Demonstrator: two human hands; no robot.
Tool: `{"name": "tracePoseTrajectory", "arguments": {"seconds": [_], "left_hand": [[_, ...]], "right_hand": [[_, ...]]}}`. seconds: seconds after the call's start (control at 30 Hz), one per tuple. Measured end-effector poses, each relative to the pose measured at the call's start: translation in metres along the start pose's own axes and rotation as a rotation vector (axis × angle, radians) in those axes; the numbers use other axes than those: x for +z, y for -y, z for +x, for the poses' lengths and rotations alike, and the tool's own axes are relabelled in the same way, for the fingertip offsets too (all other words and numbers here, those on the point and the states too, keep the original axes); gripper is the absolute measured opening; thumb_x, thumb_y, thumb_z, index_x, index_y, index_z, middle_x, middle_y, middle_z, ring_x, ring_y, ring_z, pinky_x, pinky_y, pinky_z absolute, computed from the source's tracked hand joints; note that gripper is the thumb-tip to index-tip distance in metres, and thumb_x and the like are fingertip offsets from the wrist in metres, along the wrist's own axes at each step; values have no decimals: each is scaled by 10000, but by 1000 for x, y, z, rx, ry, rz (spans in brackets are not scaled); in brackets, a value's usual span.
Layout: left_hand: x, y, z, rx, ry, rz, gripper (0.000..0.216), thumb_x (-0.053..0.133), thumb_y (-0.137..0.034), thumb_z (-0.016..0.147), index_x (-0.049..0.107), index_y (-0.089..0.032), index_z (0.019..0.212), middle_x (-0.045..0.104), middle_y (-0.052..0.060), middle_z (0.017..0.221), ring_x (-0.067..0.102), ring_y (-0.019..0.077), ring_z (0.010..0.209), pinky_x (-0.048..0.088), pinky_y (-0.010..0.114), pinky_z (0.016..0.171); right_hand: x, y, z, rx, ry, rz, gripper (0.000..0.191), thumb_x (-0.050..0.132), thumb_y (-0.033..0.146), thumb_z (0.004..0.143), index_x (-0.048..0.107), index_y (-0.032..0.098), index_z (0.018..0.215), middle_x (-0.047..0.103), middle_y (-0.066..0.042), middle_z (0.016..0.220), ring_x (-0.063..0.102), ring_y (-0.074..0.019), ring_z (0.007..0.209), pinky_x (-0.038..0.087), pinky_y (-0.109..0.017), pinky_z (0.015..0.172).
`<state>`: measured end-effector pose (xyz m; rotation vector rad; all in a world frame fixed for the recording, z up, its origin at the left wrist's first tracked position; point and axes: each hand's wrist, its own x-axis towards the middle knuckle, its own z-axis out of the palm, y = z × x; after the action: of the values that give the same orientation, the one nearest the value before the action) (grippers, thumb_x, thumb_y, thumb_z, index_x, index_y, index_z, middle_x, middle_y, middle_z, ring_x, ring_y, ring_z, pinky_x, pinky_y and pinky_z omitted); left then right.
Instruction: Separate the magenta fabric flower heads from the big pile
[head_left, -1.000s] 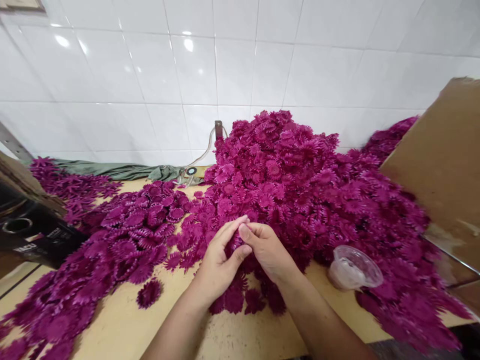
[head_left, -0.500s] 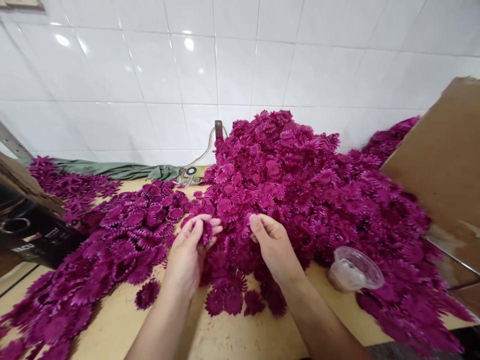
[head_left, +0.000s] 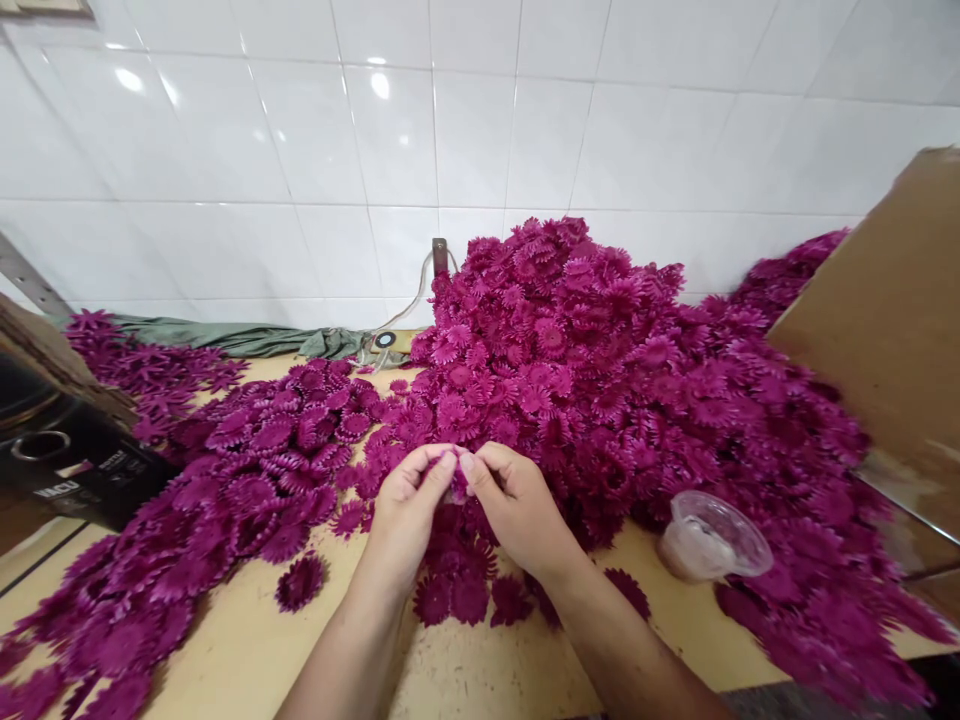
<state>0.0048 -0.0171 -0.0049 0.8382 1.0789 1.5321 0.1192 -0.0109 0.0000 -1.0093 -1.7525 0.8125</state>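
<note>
Here's my left hand (head_left: 405, 505), here's my right (head_left: 521, 505), fingers (head_left: 437, 478) of both pinching one small magenta flower (head_left: 458, 488), thumbs nearly tip to tip! It's right before the big flower heap (head_left: 570, 350), above the desk (head_left: 495, 670), clear plastic cup (head_left: 712, 540) off to the right.

The hands (head_left: 409, 505) pinch a partly hidden magenta flower (head_left: 458, 486).
</note>
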Motion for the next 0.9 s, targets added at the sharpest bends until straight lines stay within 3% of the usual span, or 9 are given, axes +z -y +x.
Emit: {"name": "tracePoseTrajectory", "arguments": {"seconds": [0.1,0.17,0.3,0.4,0.5,0.57,0.63,0.73,0.9], "left_hand": [[-5,-8,8,-94,-290,-240,39,634,-168,666,595,-167,659,601,-51,534,546,63,437,446,155,428],[-10,-14,11,-127,-366,-297,54,588,-114,700,586,-165,682,611,-42,541,579,77,443,465,160,411],[-11,-20,6,-186,-219,-314,114,570,-60,707,619,-147,763,675,15,631,644,125,536,537,213,476],[-7,-20,3,-204,-141,-334,181,565,-40,697,638,-146,824,694,28,671,646,123,540,552,222,495],[-2,-16,1,-215,-72,-310,208,550,-62,706,648,-145,871,700,36,717,646,127,563,557,234,485],[0,-12,1,-224,-47,-307,174,549,-101,714,651,-146,848,699,37,745,650,139,600,564,259,499],[1,-8,-1,-226,-19,-301,129,573,-166,716,653,-143,814,698,41,763,652,147,639,567,272,542],[1,-3,-4,-201,35,-241,157,672,-227,645,651,-150,781,695,28,733,646,138,662,555,254,615],[5,0,-3,-160,-12,-181,261,759,-201,501,627,-154,721,659,-26,627,619,103,592,534,217,586]], "right_hand": [[-1,6,-6,-138,-101,-166,338,374,249,839,263,199,524,353,34,549,363,-108,571,316,-245,566],[-10,3,-2,-183,-121,-235,314,370,240,842,308,199,537,392,24,563,388,-116,579,335,-255,574],[-42,-16,28,-116,-348,-392,77,499,221,734,529,162,773,535,-67,763,500,-190,733,416,-345,687],[-55,-21,43,-110,-518,-540,291,539,233,693,561,114,957,519,-159,1005,478,-271,952,381,-447,840],[-41,-13,36,-121,-332,-447,333,501,308,756,557,129,1031,549,-140,1023,484,-254,986,382,-436,870],[-21,-9,26,-40,-95,-290,310,501,316,765,563,144,1015,590,-101,937,541,-204,859,439,-375,787],[-3,-8,18,35,29,-195,238,515,272,751,582,152,945,601,-70,860,550,-165,746,454,-331,717],[8,-12,15,51,20,-164,136,505,174,728,598,168,828,589,-39,783,532,-147,701,441,-309,690],[6,-17,15,-28,-35,-97,208,482,84,706,619,187,824,574,-33,814,540,-140,745,446,-281,701]]}}
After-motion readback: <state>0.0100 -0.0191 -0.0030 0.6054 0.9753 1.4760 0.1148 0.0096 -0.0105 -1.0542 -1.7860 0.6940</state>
